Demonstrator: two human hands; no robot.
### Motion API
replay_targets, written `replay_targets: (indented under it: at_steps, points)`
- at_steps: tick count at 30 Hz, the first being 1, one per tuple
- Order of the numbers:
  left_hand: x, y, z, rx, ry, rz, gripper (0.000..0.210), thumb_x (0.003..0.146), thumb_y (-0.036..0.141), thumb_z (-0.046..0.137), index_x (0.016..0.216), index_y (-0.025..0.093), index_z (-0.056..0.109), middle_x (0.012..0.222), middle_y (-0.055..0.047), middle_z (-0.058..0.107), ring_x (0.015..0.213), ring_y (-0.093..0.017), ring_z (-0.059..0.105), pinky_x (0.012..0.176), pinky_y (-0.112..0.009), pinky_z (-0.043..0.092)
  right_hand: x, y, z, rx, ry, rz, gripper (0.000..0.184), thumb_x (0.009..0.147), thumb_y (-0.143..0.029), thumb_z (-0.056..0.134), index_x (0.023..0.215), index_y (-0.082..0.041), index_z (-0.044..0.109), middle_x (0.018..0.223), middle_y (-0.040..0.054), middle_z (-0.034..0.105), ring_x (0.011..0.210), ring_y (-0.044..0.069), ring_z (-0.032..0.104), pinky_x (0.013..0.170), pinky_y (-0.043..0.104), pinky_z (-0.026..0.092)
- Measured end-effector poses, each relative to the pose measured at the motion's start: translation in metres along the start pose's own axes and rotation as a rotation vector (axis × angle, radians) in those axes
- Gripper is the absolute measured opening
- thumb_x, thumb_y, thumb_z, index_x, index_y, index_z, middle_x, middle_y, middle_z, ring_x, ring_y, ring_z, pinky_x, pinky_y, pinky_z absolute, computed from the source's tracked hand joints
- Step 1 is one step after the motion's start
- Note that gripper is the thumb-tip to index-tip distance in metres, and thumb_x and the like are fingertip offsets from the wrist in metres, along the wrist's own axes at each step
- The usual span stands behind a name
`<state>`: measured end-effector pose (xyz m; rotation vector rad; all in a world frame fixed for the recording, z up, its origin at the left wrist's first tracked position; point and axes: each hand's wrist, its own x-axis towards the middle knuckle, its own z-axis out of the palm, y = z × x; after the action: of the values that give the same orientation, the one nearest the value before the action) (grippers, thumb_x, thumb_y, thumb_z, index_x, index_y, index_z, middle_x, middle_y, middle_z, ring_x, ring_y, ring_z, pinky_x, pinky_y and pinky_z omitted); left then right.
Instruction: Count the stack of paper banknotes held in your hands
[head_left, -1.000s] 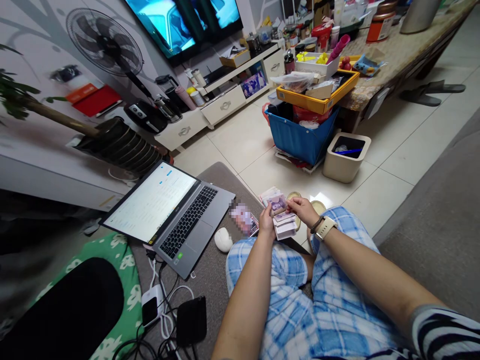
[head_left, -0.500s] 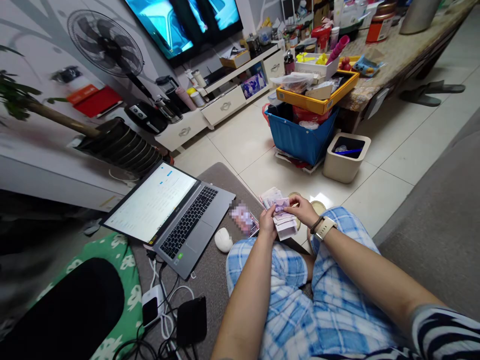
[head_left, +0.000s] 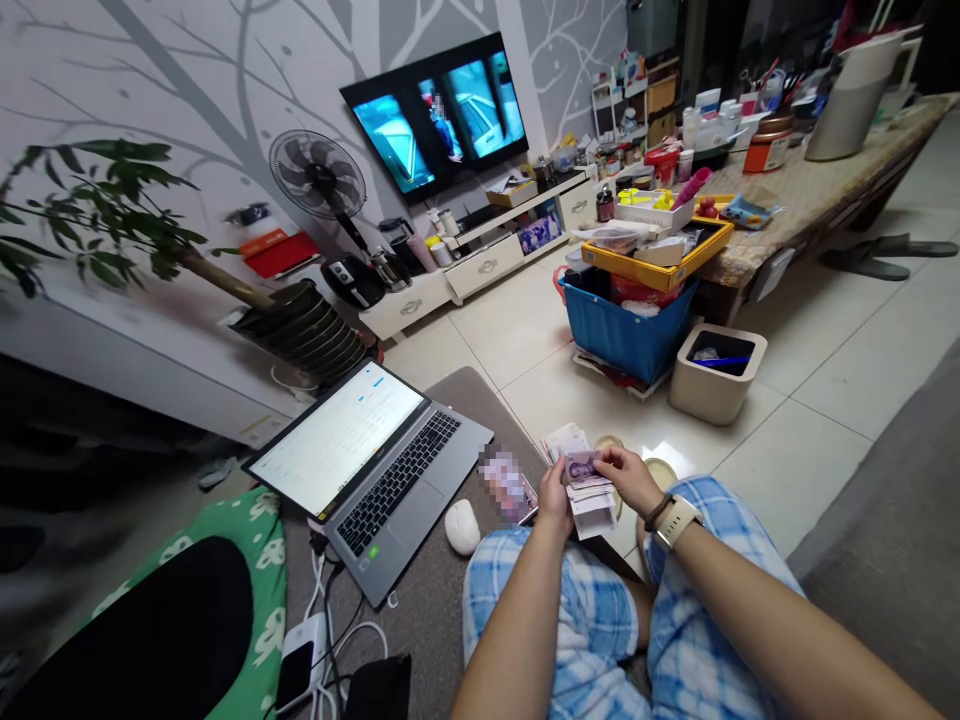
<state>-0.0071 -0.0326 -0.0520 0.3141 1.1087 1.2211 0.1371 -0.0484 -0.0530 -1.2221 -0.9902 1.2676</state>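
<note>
Two bare hands meet just beyond knees in blue plaid trousers (head_left: 690,620). The left hand (head_left: 554,493) has a narrow grip around one edge of a fanned stack of banknotes (head_left: 592,493), which sits between the hands; the right hand (head_left: 628,480) pinches the top purple note at its opposite edge. To the left, a white mouse (head_left: 462,527) lies near an open laptop (head_left: 409,500). Farther off are a beige bin (head_left: 716,390), a blue basket (head_left: 626,325), a cluttered desk (head_left: 810,192) and a lit television (head_left: 450,115).

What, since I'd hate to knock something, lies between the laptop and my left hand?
The head view shows a white mouse and a blurred, phone-like item.
</note>
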Motion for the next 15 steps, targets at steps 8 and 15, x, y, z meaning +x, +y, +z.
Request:
replay_targets:
  at_steps: [8, 15]
  points:
    - [-0.0014, -0.0002, -0.0003, 0.033, 0.018, 0.024, 0.036, 0.078, 0.043, 0.100, 0.086, 0.016, 0.077, 0.082, -0.007, 0.084, 0.080, -0.027, 0.083, 0.093, -0.042, 0.065, -0.0013, 0.0021, 0.0019, 0.022, 0.003, 0.005, 0.063, 0.066, -0.086, 0.085, 0.072, -0.027, 0.064, 0.073, 0.0024, 0.067, 0.072, 0.025, 0.060, 0.076, 0.041, 0.052]
    - [-0.0025, 0.0008, -0.0001, 0.011, -0.008, 0.019, 0.031, 0.078, 0.037, 0.098, 0.088, 0.016, 0.078, 0.084, -0.008, 0.085, 0.088, -0.030, 0.086, 0.095, -0.043, 0.066, -0.0019, 0.0006, 0.0011, 0.031, 0.004, 0.012, 0.060, 0.066, -0.081, 0.086, 0.070, -0.027, 0.063, 0.072, 0.0021, 0.066, 0.071, 0.023, 0.058, 0.073, 0.039, 0.051]
